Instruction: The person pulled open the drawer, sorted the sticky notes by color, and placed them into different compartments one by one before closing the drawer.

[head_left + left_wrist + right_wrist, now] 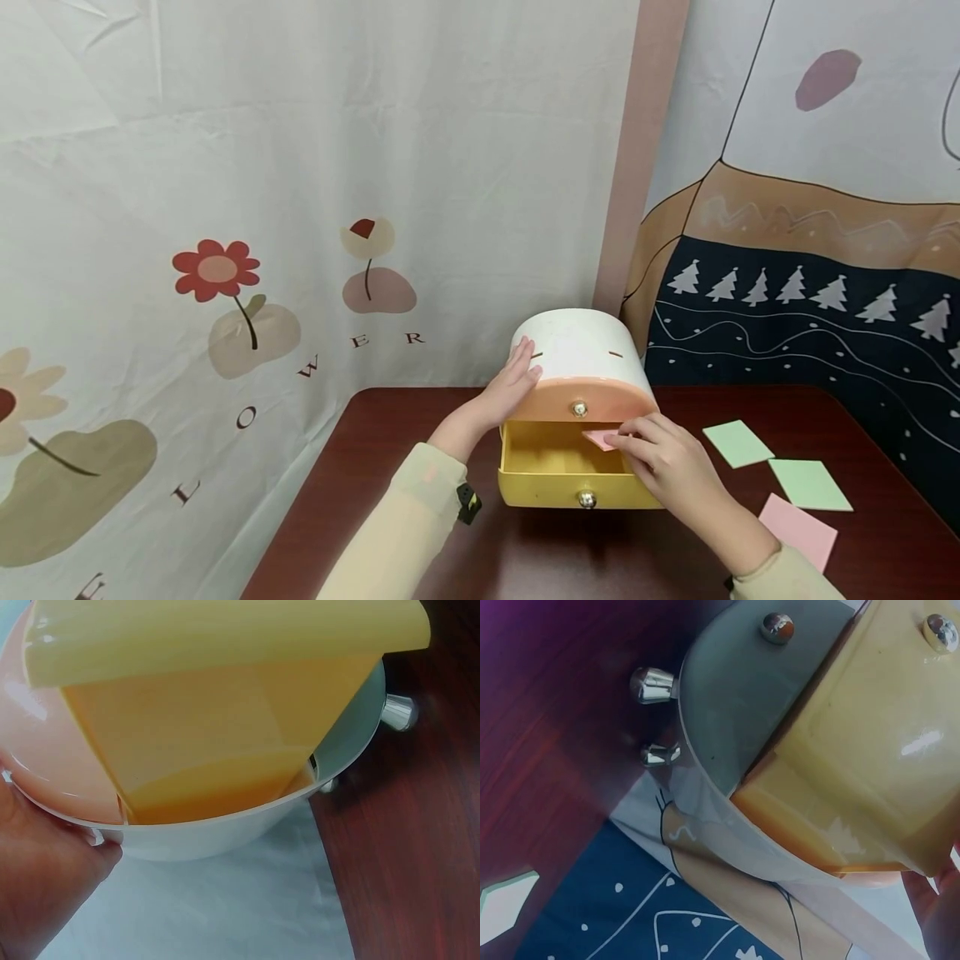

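A small rounded drawer cabinet (573, 333) with a white shell stands on the table. Its yellow drawer (543, 492) is pulled out below a closed peach drawer (546, 402). My left hand (510, 387) rests with extended fingers against the cabinet's left side; in the left wrist view, the thumb side of that hand (52, 870) lies along the shell's rim. Over the drawer's right part, my right hand (671, 462) pinches a pink sticky note (600, 438) between thumb and fingers. The right wrist view catches only part of that hand (941, 915), by the drawer's corner.
Two light green sticky notes (738, 443) and a pink one (798, 529) lie on the dark red table (390, 442) to the right. A grey-green bottom drawer (735, 697) is closed beneath the yellow one. Printed curtains (450, 167) hang close behind the table.
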`<state>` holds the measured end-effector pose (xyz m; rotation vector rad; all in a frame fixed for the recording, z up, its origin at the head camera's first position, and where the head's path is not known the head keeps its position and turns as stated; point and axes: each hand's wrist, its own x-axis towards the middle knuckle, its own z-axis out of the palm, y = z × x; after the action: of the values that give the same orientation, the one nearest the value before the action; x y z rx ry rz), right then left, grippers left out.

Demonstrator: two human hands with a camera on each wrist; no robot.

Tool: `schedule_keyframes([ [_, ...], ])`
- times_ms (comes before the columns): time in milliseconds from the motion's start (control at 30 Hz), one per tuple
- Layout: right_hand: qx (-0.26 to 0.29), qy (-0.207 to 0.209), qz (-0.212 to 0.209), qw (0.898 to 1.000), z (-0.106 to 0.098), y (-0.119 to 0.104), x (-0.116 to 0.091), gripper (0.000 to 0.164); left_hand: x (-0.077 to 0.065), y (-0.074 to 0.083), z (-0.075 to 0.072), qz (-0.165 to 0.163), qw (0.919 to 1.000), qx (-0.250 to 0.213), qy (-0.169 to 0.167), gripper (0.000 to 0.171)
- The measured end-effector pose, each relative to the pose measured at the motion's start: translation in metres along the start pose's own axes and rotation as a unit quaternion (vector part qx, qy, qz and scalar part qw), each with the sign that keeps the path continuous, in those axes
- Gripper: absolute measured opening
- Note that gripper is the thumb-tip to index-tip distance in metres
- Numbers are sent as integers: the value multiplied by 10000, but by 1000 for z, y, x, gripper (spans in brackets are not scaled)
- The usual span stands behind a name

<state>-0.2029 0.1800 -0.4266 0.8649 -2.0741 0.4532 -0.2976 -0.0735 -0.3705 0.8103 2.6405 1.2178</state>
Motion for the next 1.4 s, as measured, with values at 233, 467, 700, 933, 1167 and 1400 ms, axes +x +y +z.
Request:
schedule_keyframes([
  [233, -72, -123, -61, 9999, 1, 3, 3, 24, 0, 0, 0, -58, 10000, 34, 7, 63],
  [467, -303, -358, 37, 9989, 1, 2, 6, 33, 0, 0, 0, -55, 10000, 16, 21, 63],
  [700, -298, -721, 234, 9967, 2, 2, 7, 29, 0, 1, 1, -45, 10000, 31, 22, 63],
  [933, -328, -900, 344, 9948, 1, 0, 8, 28, 0, 0, 1, 8, 10000, 44, 64, 62],
  [1167, -369, -1181, 441, 9913, 0, 0, 11, 23, 1, 0, 1, 43, 10000, 31, 80, 63],
  [1400, -404, -1321, 499, 9892, -2, -1, 12, 22, 1, -2, 2, 82, 9999, 24, 98, 63],
])
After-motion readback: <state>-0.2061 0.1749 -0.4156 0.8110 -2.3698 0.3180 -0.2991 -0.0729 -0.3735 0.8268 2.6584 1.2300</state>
